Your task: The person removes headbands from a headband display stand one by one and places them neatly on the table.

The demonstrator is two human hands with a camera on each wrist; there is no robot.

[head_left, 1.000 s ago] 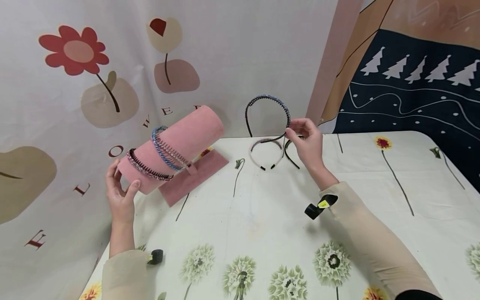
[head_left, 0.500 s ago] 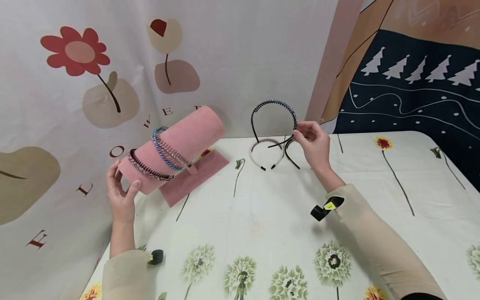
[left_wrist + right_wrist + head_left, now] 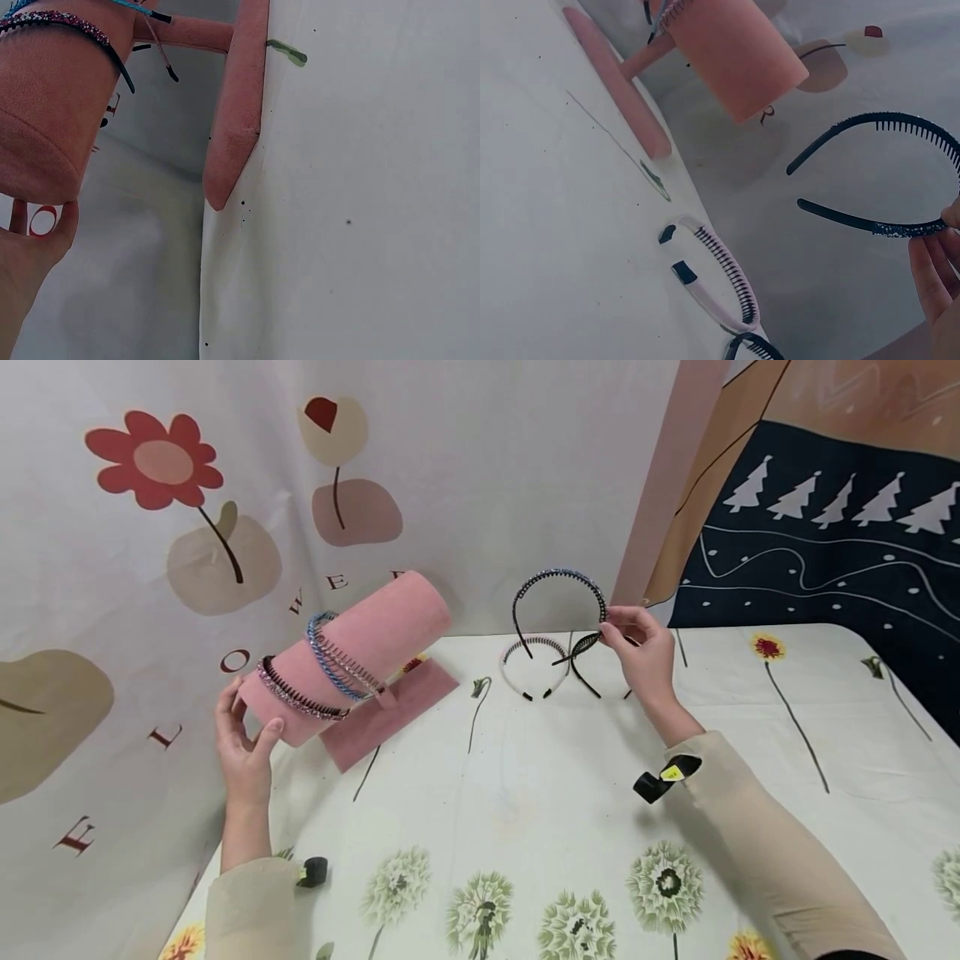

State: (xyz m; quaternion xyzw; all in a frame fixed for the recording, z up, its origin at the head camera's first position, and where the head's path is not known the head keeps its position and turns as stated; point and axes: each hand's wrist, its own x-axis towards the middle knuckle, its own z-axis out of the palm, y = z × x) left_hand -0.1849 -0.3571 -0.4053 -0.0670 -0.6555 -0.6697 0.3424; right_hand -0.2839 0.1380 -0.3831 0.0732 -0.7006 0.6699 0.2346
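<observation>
Nearest me, along the bottom of my head view, green dandelion prints [image 3: 483, 902] run across the white tablecloth [image 3: 510, 810]. Two beige sleeves come in there: the left sleeve [image 3: 251, 902] at lower left, the right sleeve [image 3: 780, 852] at lower right, a small black device [image 3: 654, 781] at its cuff.

Further up, left of centre, I have the left hand [image 3: 246, 752] gripping the near end of the pink roll [image 3: 397, 614], thumb and fingers around its rim. The roll lies diagonally above its flat pink base [image 3: 420, 702], wearing a glittery pink-and-black headband [image 3: 288, 697] near the hand and a blue headband [image 3: 321, 662] about its middle.

Right of centre, my right hand [image 3: 643, 652] pinches one side of a dark blue glitter headband [image 3: 558, 573], held up, its two ends pointing left in the right wrist view. Behind it on the table sit a pale headband [image 3: 705, 296] and a black headband [image 3: 586, 682], side by side.

Farthest back hangs a pale cloth [image 3: 480, 460]; at upper right, a navy panel [image 3: 750, 560] with white trees.
</observation>
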